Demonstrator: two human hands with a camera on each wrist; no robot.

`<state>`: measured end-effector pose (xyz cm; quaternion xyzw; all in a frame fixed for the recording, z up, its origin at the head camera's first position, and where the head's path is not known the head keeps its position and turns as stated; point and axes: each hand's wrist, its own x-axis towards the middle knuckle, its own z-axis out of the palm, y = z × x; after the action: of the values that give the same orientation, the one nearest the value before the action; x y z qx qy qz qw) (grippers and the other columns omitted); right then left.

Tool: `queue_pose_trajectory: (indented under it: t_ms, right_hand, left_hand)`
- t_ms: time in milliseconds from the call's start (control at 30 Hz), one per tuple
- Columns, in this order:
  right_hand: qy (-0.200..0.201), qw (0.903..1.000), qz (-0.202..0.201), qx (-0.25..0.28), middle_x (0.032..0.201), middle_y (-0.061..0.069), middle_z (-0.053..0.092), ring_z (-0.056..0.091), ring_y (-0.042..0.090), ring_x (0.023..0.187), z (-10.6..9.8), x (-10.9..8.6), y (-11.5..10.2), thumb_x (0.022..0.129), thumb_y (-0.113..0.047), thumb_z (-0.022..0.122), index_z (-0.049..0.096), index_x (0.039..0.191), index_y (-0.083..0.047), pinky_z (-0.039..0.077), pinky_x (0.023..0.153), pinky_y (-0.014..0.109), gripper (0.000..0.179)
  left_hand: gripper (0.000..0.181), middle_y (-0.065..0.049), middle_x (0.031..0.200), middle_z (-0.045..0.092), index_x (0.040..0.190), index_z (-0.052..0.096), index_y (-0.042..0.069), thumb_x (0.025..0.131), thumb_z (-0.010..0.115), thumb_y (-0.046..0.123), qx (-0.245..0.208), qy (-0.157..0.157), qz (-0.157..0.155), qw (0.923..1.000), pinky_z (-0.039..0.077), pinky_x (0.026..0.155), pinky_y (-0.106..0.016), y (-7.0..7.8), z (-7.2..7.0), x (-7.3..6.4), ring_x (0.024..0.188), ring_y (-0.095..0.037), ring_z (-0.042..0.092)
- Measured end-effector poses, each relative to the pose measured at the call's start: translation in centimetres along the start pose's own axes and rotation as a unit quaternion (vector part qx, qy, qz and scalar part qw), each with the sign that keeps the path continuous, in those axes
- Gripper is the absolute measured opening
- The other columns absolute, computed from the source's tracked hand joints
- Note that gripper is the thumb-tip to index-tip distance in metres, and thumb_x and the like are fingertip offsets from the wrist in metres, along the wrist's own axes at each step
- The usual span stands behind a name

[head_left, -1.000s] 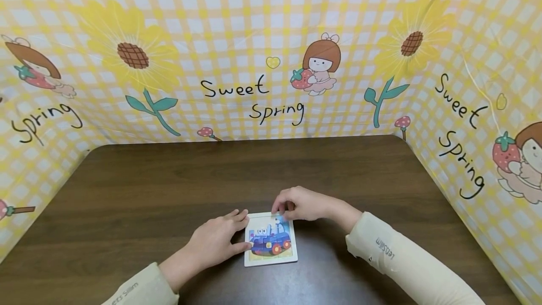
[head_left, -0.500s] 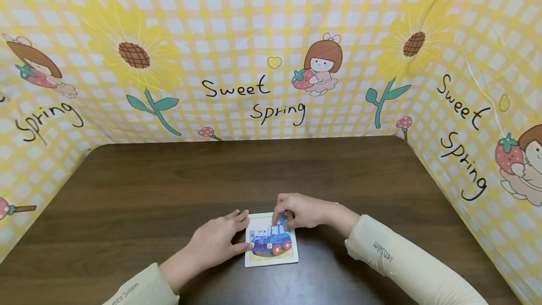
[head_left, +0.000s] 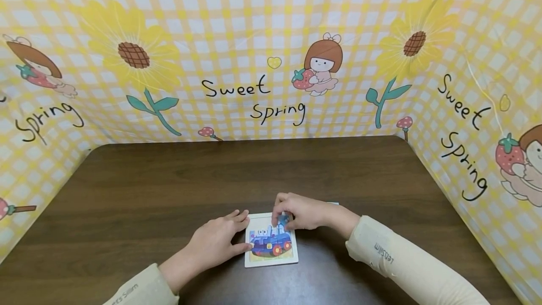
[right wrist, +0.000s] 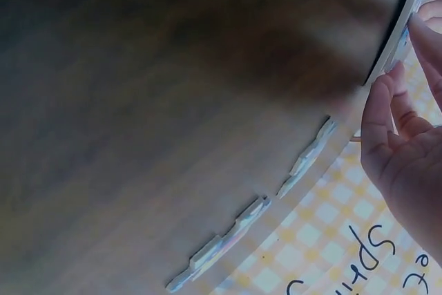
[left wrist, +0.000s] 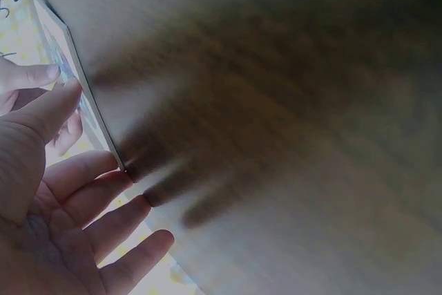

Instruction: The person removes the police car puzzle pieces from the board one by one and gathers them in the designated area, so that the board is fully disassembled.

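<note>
A white-framed jigsaw puzzle (head_left: 271,264) with a blue cartoon truck picture lies on the table in the head view. My left hand (head_left: 215,243) rests along its left side with fingers fairly straight, the thumb on the frame's edge. The left wrist view shows that hand's fingertips against the frame (left wrist: 97,122). My right hand (head_left: 302,212) bends over the upper right part, its thumb and fingers pinching a blue puzzle piece (head_left: 282,220) against the board. The fingers partly cover the piece. The picture's upper left is a pale, plain area.
Loose puzzle pieces (right wrist: 224,241) lie on the table in the right wrist view, with more loose pieces (right wrist: 309,155) farther along. A pale blue edge (head_left: 333,203) shows behind the right wrist. Yellow checked cloth (head_left: 237,60) surrounds the dark wooden table (head_left: 203,178).
My right hand has moved slightly down and inward over the puzzle with the piece, then stayed nearly still. A pale edge behind the right wrist has come into view. The left hand has not moved.
</note>
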<state>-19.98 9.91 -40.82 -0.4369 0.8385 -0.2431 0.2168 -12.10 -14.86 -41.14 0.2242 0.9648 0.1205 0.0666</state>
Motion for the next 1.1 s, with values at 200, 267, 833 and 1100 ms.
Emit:
queue_pose_trajectory:
  t_ms: [200,267,833,1100]
  right_hand:
    - [0.011,0.9998,0.008,0.011,0.104,0.002,0.058,0.053,0.012,0.084,-0.2,0.1,0.1,0.090,-0.006,0.072,0.061,0.124,-0.009,0.046,0.074,0.020,0.037]
    - [0.016,0.9996,0.013,0.017,0.101,0.002,0.058,0.053,0.011,0.081,-0.3,0.0,0.2,0.090,-0.006,0.072,0.062,0.123,-0.007,0.046,0.073,0.019,0.034]
    - [0.039,0.9952,-0.013,0.089,0.087,0.001,0.066,0.055,0.003,0.078,-1.0,-0.2,0.6,0.092,0.001,0.067,0.068,0.100,-0.005,0.051,0.073,0.020,0.010]
    - [0.058,0.9921,-0.016,0.110,0.088,0.000,0.066,0.057,0.005,0.082,-1.7,-0.7,0.8,0.092,0.001,0.066,0.070,0.100,-0.005,0.053,0.077,0.022,0.011]
  left_hand:
    - [0.064,-0.009,0.144,0.057,0.132,0.064,0.005,0.085,0.076,0.046,-0.003,-0.003,0.003,1.0000,0.053,0.095,-0.051,-0.1,0.0,0.0,0.134,-0.030,0.055]
    - [0.064,-0.009,0.144,0.057,0.132,0.064,0.005,0.085,0.076,0.046,-0.002,-0.003,0.002,1.0000,0.053,0.095,-0.051,-0.1,0.0,0.0,0.134,-0.030,0.055]
    - [0.063,-0.009,0.144,0.057,0.132,0.064,0.005,0.085,0.076,0.046,-0.002,-0.004,0.001,1.0000,0.053,0.096,-0.051,0.0,0.0,0.0,0.134,-0.030,0.054]
    - [0.064,-0.008,0.144,0.057,0.132,0.064,0.006,0.085,0.076,0.046,0.001,-0.004,0.000,1.0000,0.053,0.095,-0.051,-0.1,-0.1,0.0,0.135,-0.030,0.054]
